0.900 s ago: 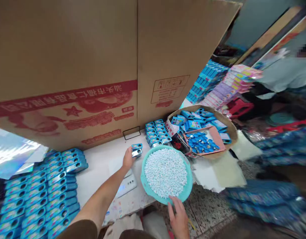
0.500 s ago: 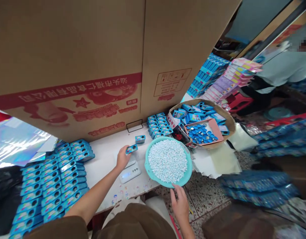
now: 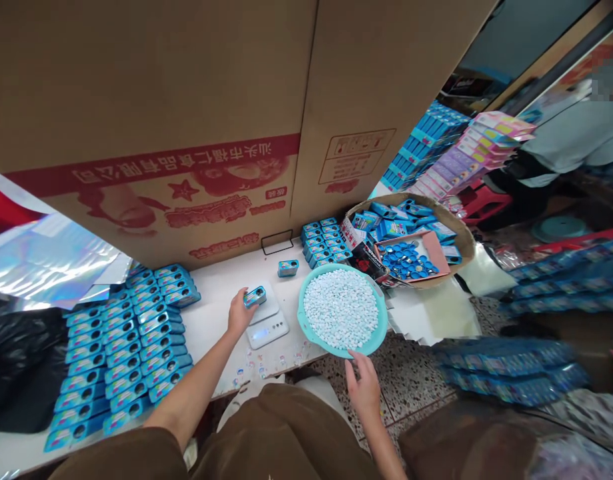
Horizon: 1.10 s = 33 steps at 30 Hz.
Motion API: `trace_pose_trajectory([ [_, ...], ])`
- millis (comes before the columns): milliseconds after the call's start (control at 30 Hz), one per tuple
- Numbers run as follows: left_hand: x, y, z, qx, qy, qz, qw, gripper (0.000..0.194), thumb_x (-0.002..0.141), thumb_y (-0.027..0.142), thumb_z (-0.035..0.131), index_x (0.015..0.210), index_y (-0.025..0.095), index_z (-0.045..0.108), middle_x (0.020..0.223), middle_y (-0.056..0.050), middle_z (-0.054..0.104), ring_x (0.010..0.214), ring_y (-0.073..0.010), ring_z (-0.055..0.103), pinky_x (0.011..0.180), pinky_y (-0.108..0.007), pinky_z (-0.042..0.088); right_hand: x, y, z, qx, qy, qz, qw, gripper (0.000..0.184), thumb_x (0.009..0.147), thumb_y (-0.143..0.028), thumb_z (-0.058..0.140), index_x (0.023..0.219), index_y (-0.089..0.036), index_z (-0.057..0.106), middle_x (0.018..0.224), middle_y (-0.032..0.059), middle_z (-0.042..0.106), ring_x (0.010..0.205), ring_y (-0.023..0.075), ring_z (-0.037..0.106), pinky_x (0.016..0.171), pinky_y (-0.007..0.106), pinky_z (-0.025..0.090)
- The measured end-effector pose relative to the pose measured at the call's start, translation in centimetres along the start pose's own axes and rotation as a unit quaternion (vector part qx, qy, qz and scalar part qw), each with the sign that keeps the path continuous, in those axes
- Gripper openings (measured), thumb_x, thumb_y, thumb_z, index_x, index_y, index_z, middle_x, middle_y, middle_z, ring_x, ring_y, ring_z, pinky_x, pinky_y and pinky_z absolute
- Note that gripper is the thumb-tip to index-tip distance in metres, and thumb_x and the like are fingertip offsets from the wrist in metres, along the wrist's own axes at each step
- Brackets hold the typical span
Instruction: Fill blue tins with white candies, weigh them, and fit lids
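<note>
My left hand [image 3: 239,316] grips a small blue box [image 3: 255,296] with a round dark hole in its top, over the plate of a white digital scale [image 3: 268,333]. Whether the box touches the plate I cannot tell. Right of the scale stands a turquoise basin [image 3: 302,315] full of small pale pellets [image 3: 341,308]. At the basin's near rim, my right hand [image 3: 365,392] has its fingers apart, fingertips at the edge and nothing visible in them. Another blue box [image 3: 288,268] stands alone behind the scale.
Rows of blue boxes [image 3: 124,353] fill the table's left; a smaller block [image 3: 326,241] stands behind the basin. A cut-down carton [image 3: 464,250] holds more boxes and a pink tray of blue caps [image 3: 406,260]. A large cardboard box [image 3: 186,80] walls the back. A person [image 3: 566,147] is far right.
My left hand and its box have shifted slightly left relative to the scale. My right hand stays at the basin's rim. The whole view has swung a little.
</note>
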<state>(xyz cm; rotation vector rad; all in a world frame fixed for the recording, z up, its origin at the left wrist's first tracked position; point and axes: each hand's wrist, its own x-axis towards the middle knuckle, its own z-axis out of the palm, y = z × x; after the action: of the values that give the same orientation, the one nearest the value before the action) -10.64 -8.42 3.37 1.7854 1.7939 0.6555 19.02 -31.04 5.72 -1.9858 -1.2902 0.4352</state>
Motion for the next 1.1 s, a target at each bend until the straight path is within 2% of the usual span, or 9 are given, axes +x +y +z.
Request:
trace_pose_trajectory([
  [67,-0.4,-0.6,-0.3,0.002,0.008,0.009,1.0,0.068,0.066,0.029,0.068,0.127,0.018,0.04,0.121,-0.012,0.054,0.115,-0.0277,0.049,0.096,-0.042,0.041,-0.2,0.0,-0.1,-0.002,0.001,0.003,1.0,0.032,0.088,-0.038,0.042,0.106,-0.018,0.06,0.102,0.0116,0.061,0.098,0.0238,0.055,0.089,0.042,0.044],
  [133,-1.3,-1.5,-0.9,0.014,0.017,0.01,1.0,0.073,0.065,0.033,0.07,0.129,0.017,0.039,0.124,-0.013,0.052,0.118,-0.029,0.047,0.099,-0.044,0.04,-0.4,0.1,0.0,-0.004,0.0,0.009,1.0,0.033,0.088,-0.039,0.042,0.106,-0.018,0.06,0.103,0.012,0.061,0.098,0.0243,0.055,0.087,0.042,0.045],
  [400,-7.7,-5.2,-2.2,0.043,0.01,-0.016,0.999,0.063,0.066,0.039,0.066,0.122,0.019,0.045,0.115,-0.01,0.058,0.111,-0.0294,0.051,0.097,-0.047,0.041,-0.4,-0.1,1.1,0.005,-0.013,0.003,1.0,0.035,0.087,-0.04,0.042,0.107,-0.018,0.06,0.103,0.0123,0.061,0.097,0.0239,0.056,0.083,0.04,0.047],
  [600,-10.7,-5.8,-2.2,0.034,0.011,-0.051,0.998,0.059,0.065,0.039,0.065,0.118,0.018,0.049,0.111,-0.011,0.059,0.109,-0.0298,0.052,0.096,-0.047,0.041,0.1,-0.7,1.3,0.004,-0.026,-0.017,1.0,0.035,0.087,-0.039,0.041,0.108,-0.018,0.06,0.104,0.0116,0.062,0.095,0.0228,0.056,0.085,0.041,0.046],
  [833,-11.3,-5.4,-2.4,0.03,0.012,-0.064,0.997,0.052,0.065,0.038,0.065,0.112,0.018,0.054,0.108,-0.01,0.061,0.108,-0.0292,0.053,0.095,-0.046,0.042,0.4,-0.7,1.4,0.009,-0.041,-0.024,0.999,0.034,0.088,-0.038,0.042,0.108,-0.017,0.059,0.104,0.0114,0.062,0.095,0.0225,0.056,0.085,0.041,0.046],
  [1000,-10.5,-4.9,-2.7,0.025,0.017,-0.061,0.998,0.048,0.066,0.037,0.064,0.109,0.017,0.056,0.107,-0.011,0.062,0.107,-0.029,0.054,0.094,-0.046,0.043,0.5,-0.2,1.8,-0.005,-0.038,-0.042,0.998,0.034,0.088,-0.038,0.041,0.109,-0.018,0.059,0.106,0.0115,0.061,0.1,0.0229,0.054,0.089,0.042,0.044],
  [1100,-9.7,-4.4,-2.8,0.023,0.019,-0.047,0.998,0.047,0.067,0.039,0.063,0.109,0.017,0.056,0.108,-0.011,0.062,0.107,-0.029,0.054,0.095,-0.046,0.042,1.8,0.7,2.7,-0.032,-0.034,-0.052,0.998,0.036,0.089,-0.041,0.04,0.107,-0.017,0.06,0.105,0.013,0.061,0.102,0.0245,0.052,0.09,0.043,0.042],
])
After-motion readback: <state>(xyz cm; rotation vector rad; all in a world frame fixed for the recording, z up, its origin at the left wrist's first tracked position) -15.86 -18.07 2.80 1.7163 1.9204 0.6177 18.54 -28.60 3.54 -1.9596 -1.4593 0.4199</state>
